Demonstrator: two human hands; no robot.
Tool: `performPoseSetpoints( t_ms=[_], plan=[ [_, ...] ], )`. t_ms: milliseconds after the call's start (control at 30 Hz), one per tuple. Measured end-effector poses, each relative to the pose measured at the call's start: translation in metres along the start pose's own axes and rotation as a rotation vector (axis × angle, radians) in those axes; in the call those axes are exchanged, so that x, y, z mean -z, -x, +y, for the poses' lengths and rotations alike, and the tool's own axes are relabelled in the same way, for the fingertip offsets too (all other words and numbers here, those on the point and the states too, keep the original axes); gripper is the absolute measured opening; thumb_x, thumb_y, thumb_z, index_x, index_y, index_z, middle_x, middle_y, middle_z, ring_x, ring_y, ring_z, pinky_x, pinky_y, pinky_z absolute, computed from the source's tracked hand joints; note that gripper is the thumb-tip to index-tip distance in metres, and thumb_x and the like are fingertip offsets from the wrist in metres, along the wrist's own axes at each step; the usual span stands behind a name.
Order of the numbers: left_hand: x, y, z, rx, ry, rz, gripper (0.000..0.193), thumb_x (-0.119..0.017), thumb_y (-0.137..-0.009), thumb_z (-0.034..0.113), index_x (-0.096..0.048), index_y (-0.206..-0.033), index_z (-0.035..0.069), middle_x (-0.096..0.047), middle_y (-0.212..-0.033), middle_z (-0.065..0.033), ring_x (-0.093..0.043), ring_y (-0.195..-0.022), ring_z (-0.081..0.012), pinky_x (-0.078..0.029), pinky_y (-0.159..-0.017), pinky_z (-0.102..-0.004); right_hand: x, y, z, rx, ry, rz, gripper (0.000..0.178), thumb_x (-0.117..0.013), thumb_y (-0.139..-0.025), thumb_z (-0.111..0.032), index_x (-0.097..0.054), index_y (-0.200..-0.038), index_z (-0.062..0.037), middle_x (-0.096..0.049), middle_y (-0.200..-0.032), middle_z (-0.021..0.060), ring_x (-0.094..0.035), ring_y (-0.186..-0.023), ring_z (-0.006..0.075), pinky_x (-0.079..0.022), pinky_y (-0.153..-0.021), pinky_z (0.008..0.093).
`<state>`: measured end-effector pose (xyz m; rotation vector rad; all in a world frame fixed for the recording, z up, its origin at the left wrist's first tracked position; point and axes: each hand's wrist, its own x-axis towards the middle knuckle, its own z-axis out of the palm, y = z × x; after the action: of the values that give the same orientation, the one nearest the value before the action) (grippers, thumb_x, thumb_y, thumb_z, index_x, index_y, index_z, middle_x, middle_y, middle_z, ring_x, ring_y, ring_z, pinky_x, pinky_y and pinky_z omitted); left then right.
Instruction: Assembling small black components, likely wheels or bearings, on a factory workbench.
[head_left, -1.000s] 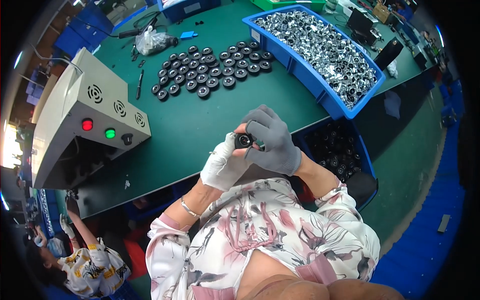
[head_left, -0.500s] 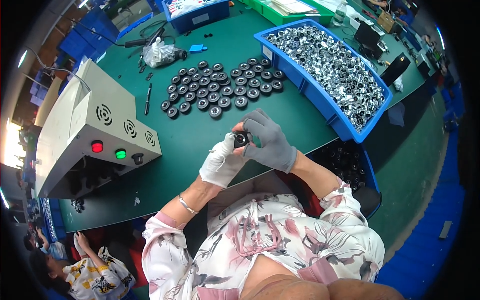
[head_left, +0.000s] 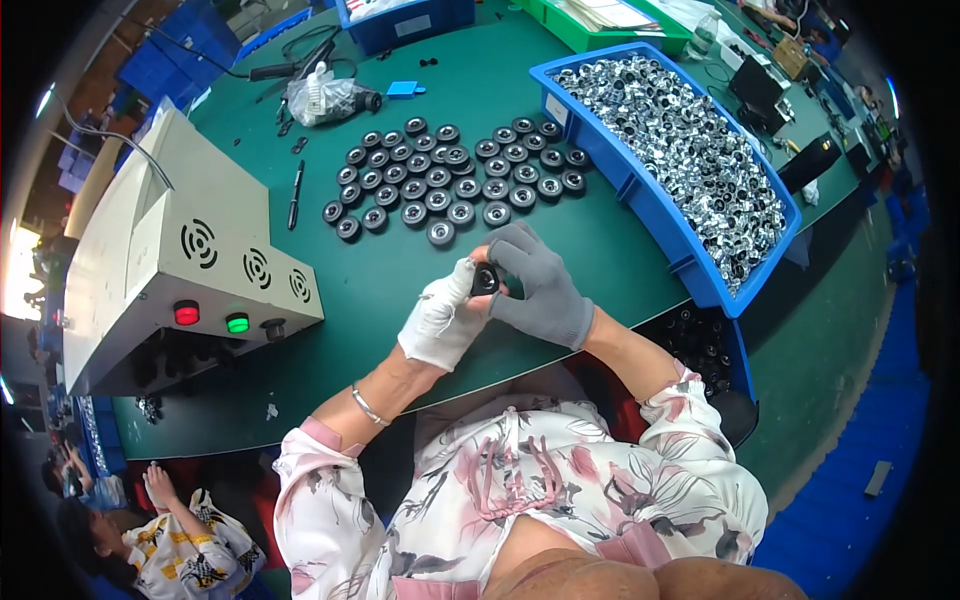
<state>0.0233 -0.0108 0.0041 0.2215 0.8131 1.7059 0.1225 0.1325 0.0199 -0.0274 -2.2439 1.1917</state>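
Observation:
Between both hands, just above the near edge of the table, is a small black wheel (head_left: pixel 486 280) with a metallic centre. My left hand (head_left: pixel 440 316), in a white glove, grips it from the left. My right hand (head_left: pixel 543 288), in a grey glove with bare fingertips, pinches it from the right. The fingers hide part of its rim. Beyond the hands, several similar black wheels (head_left: pixel 440 233) with silvery hubs lie in loose rows on the green table (head_left: pixel 360 290).
At left stands a cream machine (head_left: pixel 215 215) with a red and a green light. A blue bin (head_left: pixel 668 262) of shiny metal parts sits at right; another bin (head_left: pixel 738 352) of black parts is below the table edge. A black pen (head_left: pixel 296 195) and plastic bag (head_left: pixel 325 98) lie farther back.
The wheel in my hands has turned slightly, its face now angled more to the right. Both hands keep hold of it in nearly the same place; the view has shifted a little.

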Motion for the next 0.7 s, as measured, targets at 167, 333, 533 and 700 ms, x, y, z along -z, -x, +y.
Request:
performPoseSetpoints(
  t_ms=[167, 333, 533, 700],
  plan=[
    [0.000, -0.005, 0.004, 0.094, 0.152, 0.018, 0.046, -0.058, -0.102, 0.043, -0.056, -0.128, 0.005, -0.063, -0.113, -0.0076, -0.061, -0.106, -0.0159, -0.049, -0.095, -0.0344, 0.005, -0.008, 0.002, 0.147, 0.131, 0.020, 0.035, -0.081, -0.068, -0.014, -0.066, -0.097, -0.0016, -0.059, -0.092, 0.0094, -0.055, -0.087, 0.0275, -0.048, -0.072, 0.0367],
    [-0.004, -0.009, -0.001, 0.090, 0.192, -0.044, 0.040, -0.059, -0.102, 0.038, -0.057, -0.126, 0.006, -0.063, -0.111, -0.0065, -0.061, -0.103, -0.0160, -0.049, -0.094, -0.0359, 0.008, -0.004, 0.008, 0.120, 0.124, -0.030, 0.034, -0.080, -0.069, -0.015, -0.066, -0.097, -0.0004, -0.059, -0.092, 0.0090, -0.055, -0.088, 0.0269, -0.049, -0.075, 0.0388],
    [0.022, -0.013, -0.002, 0.035, 0.167, -0.059, 0.035, -0.063, -0.100, 0.030, -0.058, -0.125, 0.006, -0.062, -0.109, -0.0074, -0.061, -0.099, -0.0177, -0.050, -0.091, -0.0340, 0.001, -0.004, 0.005, -0.073, -0.058, -0.105, 0.042, -0.083, -0.074, -0.017, -0.064, -0.106, 0.0010, -0.057, -0.100, 0.0082, -0.054, -0.088, 0.0180, -0.048, -0.075, 0.0295],
    [0.014, -0.013, -0.003, -0.089, 0.147, -0.008, 0.033, -0.065, -0.099, 0.029, -0.062, -0.121, 0.005, -0.063, -0.107, -0.0094, -0.063, -0.094, -0.0202, -0.053, -0.087, -0.0324, 0.000, 0.005, 0.003, -0.038, 0.060, 0.051, 0.048, -0.081, -0.076, -0.013, -0.060, -0.117, -0.0002, -0.058, -0.106, 0.0105, -0.059, -0.094, 0.0193, -0.050, -0.081, 0.0315]
  ],
)
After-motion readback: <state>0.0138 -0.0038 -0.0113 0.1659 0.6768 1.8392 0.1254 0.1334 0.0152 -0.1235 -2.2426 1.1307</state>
